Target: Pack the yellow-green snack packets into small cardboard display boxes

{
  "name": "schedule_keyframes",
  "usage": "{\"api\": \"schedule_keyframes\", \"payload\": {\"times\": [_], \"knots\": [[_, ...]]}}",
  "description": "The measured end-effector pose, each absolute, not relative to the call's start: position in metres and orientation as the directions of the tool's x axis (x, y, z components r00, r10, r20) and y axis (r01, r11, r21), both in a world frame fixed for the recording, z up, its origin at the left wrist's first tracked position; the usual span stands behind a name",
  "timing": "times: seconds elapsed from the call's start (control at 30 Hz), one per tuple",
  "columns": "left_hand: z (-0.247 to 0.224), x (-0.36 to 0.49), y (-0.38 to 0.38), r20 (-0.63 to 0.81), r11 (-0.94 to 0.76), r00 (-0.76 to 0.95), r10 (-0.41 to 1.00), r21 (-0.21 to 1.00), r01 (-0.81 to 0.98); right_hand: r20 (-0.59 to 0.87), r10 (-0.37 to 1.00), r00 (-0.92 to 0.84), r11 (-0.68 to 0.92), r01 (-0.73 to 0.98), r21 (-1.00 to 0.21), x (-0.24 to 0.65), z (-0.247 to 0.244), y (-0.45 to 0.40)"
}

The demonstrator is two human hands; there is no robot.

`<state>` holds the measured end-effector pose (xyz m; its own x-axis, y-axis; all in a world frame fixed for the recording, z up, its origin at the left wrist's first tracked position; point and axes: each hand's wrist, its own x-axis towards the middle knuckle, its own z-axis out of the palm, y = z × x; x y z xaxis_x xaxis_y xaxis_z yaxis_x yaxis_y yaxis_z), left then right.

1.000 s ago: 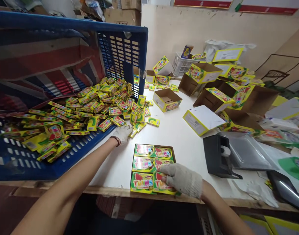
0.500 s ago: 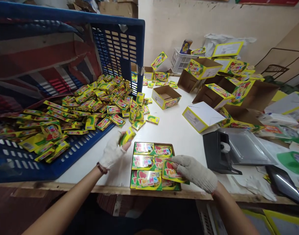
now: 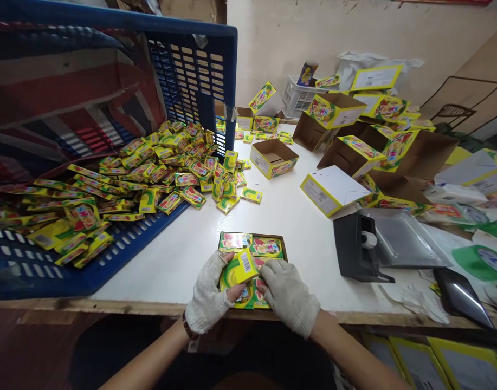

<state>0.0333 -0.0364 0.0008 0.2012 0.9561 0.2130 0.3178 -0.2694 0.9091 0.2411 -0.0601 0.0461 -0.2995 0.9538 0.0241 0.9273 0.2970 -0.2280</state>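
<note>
My left hand (image 3: 211, 295), in a white fingerless work glove with a dark beaded bracelet at the wrist, grips a small yellow-green candy packet (image 3: 239, 267), barcode side up. The packet is above an open display box (image 3: 285, 253) at the table's front edge. Packets with a watermelon picture (image 3: 268, 246) lie in rows inside the box. My right hand (image 3: 289, 295), gloved too, is over the box's right part with bent fingers and thumb down among the packets. What lies under its palm is hidden.
At left, a blue plastic crate (image 3: 226, 70) lies tipped with a heap of packets (image 3: 167, 168) spilling out. An open carton (image 3: 275, 158) stands farther back. Several printed cartons (image 3: 335, 187) pile up at right, beside a black tape dispenser (image 3: 349, 249) and a phone-like black object (image 3: 463, 298).
My left hand has moved right with its packet, from beside the crate to over the box. My right hand has shifted left over the box, and the packet it held is out of sight.
</note>
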Motion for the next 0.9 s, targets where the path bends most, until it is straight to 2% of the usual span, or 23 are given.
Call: {"api": "schedule_keyframes", "payload": {"times": [0.13,0.27,0.33,0.4,0.5,0.6,0.7,0.8,0.9], "knots": [[0.005,0.033,-0.033,0.272,-0.333,0.208,0.939,0.870,0.364,0.095,0.938,-0.334,0.347,0.910,-0.227,0.241,0.036,-0.077],[0.006,0.036,-0.032,0.267,-0.323,0.190,0.945,0.853,0.409,0.317,0.921,-0.227,0.341,0.865,-0.368,0.246,0.022,-0.095],[0.005,0.038,-0.034,0.274,-0.327,0.183,0.944,0.845,0.423,0.375,0.907,-0.191,0.347,0.843,-0.411,0.248,0.015,-0.099],[0.004,0.038,-0.034,0.297,-0.354,0.195,0.935,0.824,0.441,0.319,0.912,-0.258,0.375,0.839,-0.395,0.248,0.013,-0.101],[0.009,0.036,-0.030,0.345,-0.415,0.231,0.910,0.772,0.481,0.112,0.917,-0.383,0.394,0.822,-0.411,0.251,0.019,-0.096],[0.025,0.038,-0.020,0.412,-0.504,0.291,0.864,0.696,0.512,0.052,0.944,-0.327,0.280,0.704,-0.653,0.262,0.034,-0.082],[0.043,0.052,-0.012,0.484,-0.631,0.407,0.775,0.556,0.540,0.081,0.991,-0.104,0.117,0.414,-0.903,0.271,0.057,-0.060],[0.054,0.073,-0.009,0.515,-0.711,0.493,0.701,0.451,0.540,0.000,0.998,-0.069,0.015,0.224,-0.975,0.271,0.079,-0.038],[0.059,0.086,-0.007,0.512,-0.687,0.459,0.726,0.524,0.503,-0.132,0.982,-0.137,-0.123,0.073,-0.990,0.269,0.088,-0.028]]}}
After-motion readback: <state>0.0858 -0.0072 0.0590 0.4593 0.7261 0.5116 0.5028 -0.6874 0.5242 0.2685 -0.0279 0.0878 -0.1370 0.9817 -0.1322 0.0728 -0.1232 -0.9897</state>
